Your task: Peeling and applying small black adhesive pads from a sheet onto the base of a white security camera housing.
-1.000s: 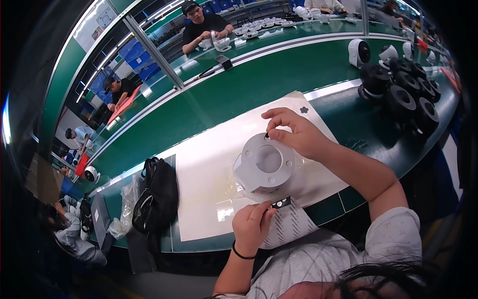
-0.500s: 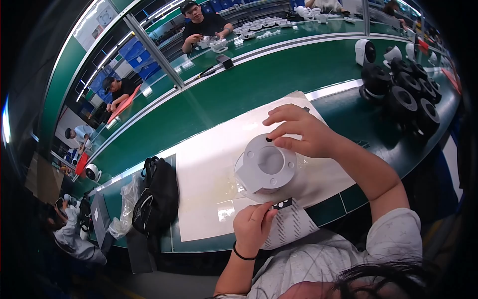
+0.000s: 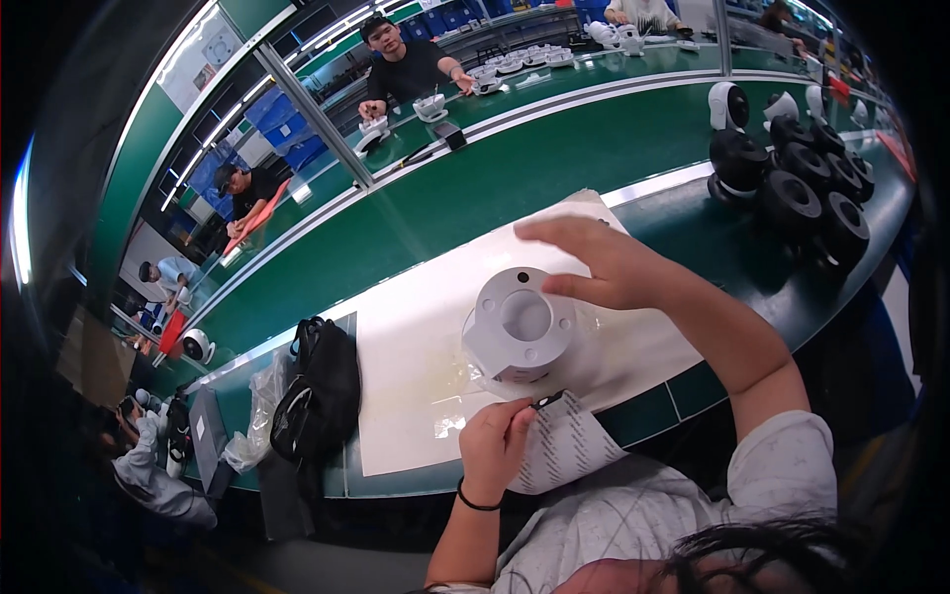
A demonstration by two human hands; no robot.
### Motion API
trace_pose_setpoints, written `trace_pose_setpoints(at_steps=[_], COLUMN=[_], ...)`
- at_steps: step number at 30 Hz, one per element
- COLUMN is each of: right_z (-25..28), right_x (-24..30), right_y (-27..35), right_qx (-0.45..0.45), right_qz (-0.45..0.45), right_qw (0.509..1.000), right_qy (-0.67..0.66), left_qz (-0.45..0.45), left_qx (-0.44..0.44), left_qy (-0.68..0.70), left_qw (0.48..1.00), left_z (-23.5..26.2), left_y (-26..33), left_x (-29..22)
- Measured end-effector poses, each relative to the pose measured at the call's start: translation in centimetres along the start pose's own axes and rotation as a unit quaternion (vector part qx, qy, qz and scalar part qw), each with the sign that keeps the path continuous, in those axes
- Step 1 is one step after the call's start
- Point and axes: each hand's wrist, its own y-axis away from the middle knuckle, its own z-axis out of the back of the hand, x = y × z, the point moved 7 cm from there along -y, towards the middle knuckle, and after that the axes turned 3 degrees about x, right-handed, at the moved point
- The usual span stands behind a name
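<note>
A white camera-like housing stands base up on a pale mat. Its round base has a wide central hollow and several small round recesses. One recess at the far side has a black round pad on it. My right hand hovers over the right side of the base, fingers stretched out and thumb apart, holding nothing. Near the mat's front edge my left hand pinches a white printed backing sheet by its upper corner. The sheet curves down toward my lap, with a dark strip along its top.
Several black round-headed cameras crowd the bench at the right, with a white camera behind them. A black bag and a clear plastic bag lie left of the mat. Across the green bench a person handles white parts.
My right fingers have come away from the black pad and opened out. The pad stays on the base. My left hand and the sheet have shifted slightly left. Across the bench, the person's arms have spread.
</note>
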Motion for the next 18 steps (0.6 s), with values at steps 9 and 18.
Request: trace_pose_setpoints(at_steps=[9, 18], right_z=[-6.5, -3.6], right_x=[10.4, 13.5], right_y=[4.2, 4.2], right_qx=[0.252, 0.149], right_qz=[0.140, 0.347], right_qw=[0.955, 0.911], right_qy=[0.074, -0.167], left_qz=[0.054, -0.053], left_qx=[-0.044, 0.156], left_qy=[-0.094, 0.349], left_qw=[0.993, 0.923], left_z=[5.1, 5.7], left_y=[1.6, 4.2], left_x=[-3.1, -7.4])
